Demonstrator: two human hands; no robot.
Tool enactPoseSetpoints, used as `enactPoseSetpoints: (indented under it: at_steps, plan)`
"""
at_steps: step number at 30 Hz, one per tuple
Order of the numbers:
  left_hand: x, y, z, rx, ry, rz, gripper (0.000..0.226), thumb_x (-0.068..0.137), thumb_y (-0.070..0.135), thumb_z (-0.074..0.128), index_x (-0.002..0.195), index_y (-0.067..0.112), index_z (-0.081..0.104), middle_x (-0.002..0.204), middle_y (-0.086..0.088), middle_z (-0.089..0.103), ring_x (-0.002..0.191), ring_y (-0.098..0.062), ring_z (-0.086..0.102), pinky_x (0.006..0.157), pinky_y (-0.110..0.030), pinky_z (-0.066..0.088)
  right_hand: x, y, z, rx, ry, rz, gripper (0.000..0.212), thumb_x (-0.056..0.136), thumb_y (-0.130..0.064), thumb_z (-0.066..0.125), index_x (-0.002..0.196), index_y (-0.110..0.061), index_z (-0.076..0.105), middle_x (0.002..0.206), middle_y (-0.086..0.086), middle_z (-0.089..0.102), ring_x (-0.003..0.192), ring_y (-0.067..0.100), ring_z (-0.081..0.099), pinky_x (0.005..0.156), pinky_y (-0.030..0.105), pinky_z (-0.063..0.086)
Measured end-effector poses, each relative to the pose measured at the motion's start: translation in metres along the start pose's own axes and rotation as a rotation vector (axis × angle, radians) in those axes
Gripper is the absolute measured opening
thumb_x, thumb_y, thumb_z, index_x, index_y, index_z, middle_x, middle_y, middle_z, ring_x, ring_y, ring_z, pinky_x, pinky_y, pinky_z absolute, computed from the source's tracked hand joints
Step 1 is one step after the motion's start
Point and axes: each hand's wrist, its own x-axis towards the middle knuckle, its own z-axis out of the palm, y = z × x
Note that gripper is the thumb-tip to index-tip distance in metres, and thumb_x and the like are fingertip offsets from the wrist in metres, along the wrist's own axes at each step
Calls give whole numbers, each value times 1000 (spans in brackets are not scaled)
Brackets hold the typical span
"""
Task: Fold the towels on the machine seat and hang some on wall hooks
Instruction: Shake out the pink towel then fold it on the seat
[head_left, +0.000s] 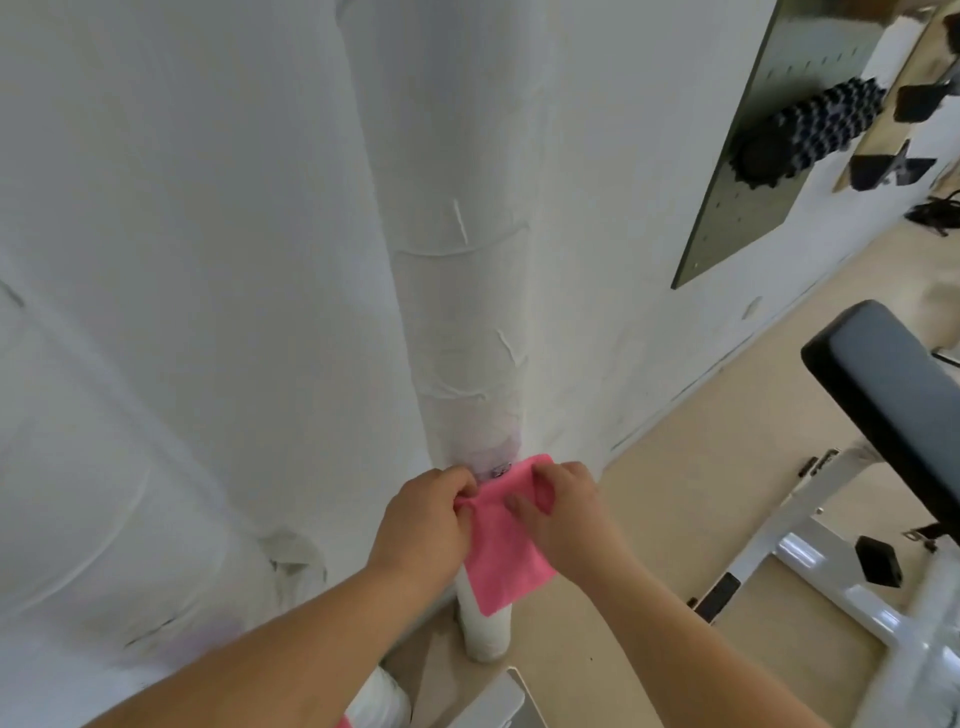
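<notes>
Pink towel (501, 561) is hanging against the white wall column (457, 312), with both hands holding up its top edge. The left hand (426, 525) is pinching the corner at ten o'clock of the cloth and bunching it. The right hand (569, 512) is gripping the upper edge at two o'clock, fingers curled over the fabric. At twelve o'clock, just beside that edge, a small dark fitting (500, 470) is showing, probably a hook, though too small to be sure. The hanging step seems to be in hand: next, the edge is needing lifting over that fitting before either hand lets go. Well apart at three o'clock a padded bench (893, 395) is standing, and at one o'clock a pegboard (753, 208) is carrying a knobbed roller (810, 130).
</notes>
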Motion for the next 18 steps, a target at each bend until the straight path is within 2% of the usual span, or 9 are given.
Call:
enactPoseSetpoints:
  at_steps: [4,6,9,12,14,16,18]
  plan:
    - [4,-10,16,38,-42,-14,15,94,22,57,90,28,70,84,7,69,77,-16,64,72,-38,56,10,8,8,-139,26,-30,34,95,-53,60,111,-27,76,125,-3,49,122,20,46,101,39,48]
    - [5,-10,23,62,-76,-25,16,96,26,56,92,28,71,89,7,68,79,-17,63,71,-36,54,10,8,4,-169,66,-77,34,95,-54,60,105,-26,77,119,-6,50,115,17,47,95,37,50]
    - [3,-7,30,91,-91,-24,19,96,39,54,97,31,71,106,9,63,89,-16,62,73,-34,55,10,5,1,-137,124,-236,20,94,-42,65,101,-25,72,105,-7,54,98,16,54,80,38,53]
    - [-3,-1,32,79,-66,1,25,98,44,48,107,32,69,112,9,58,93,-13,61,78,-34,56,13,3,-1,-75,-1,-235,17,96,-37,61,103,-29,74,101,-6,63,92,18,63,81,42,55]
    - [-6,2,32,38,-31,70,26,99,41,49,116,32,65,114,9,60,97,-12,62,83,-35,56,17,5,-7,-116,-128,-192,23,98,-39,56,111,-32,74,109,-6,69,100,18,65,91,41,53]
    - [-9,5,33,24,-66,130,31,98,41,50,126,34,61,118,13,61,103,-10,62,88,-31,54,19,7,-17,-141,-269,-158,27,101,-36,54,121,-33,72,118,-7,69,109,17,64,99,36,50]
    - [-13,8,37,33,-113,145,32,97,41,52,126,34,60,116,13,62,100,-10,63,84,-27,53,19,9,-26,-96,-387,-134,31,99,-30,58,128,-35,68,123,-11,67,110,14,64,101,31,49]
